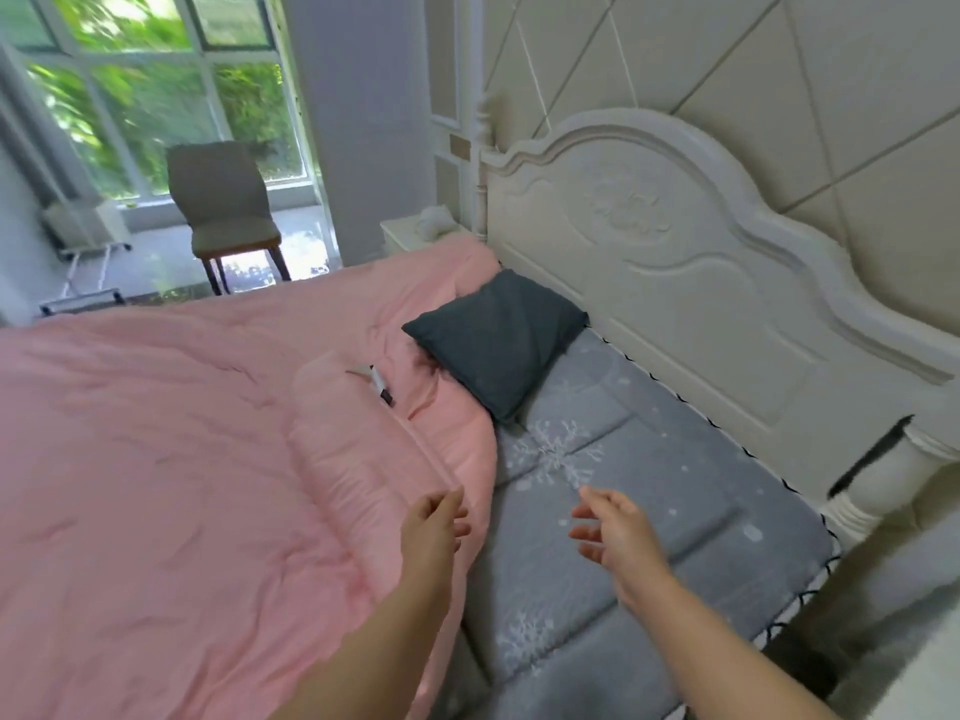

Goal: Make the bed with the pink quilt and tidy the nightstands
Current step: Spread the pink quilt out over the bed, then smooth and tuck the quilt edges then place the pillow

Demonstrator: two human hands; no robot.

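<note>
From the head camera, the pink quilt (171,433) covers most of the bed, its folded top edge stopping short of the white headboard (675,283) and leaving grey mattress pad (649,511) bare. A dark pillow (498,345) lies half on the quilt. The left hand (434,522) hovers over the quilt's edge, fingers loosely curled, empty. The right hand (615,532) hovers over the pad, fingers apart, empty. A nightstand (410,236) stands beyond the bed.

Bright, soft daylight from the window (156,85) at upper left, overexposed and smeared with motion blur. Wide-angle bowing along the headboard (701,283) and frame edges. Gentle shadows only, under the dark pillow (498,340). Mild overall softness; glare on the floor (306,252) near the chair (223,210).
</note>
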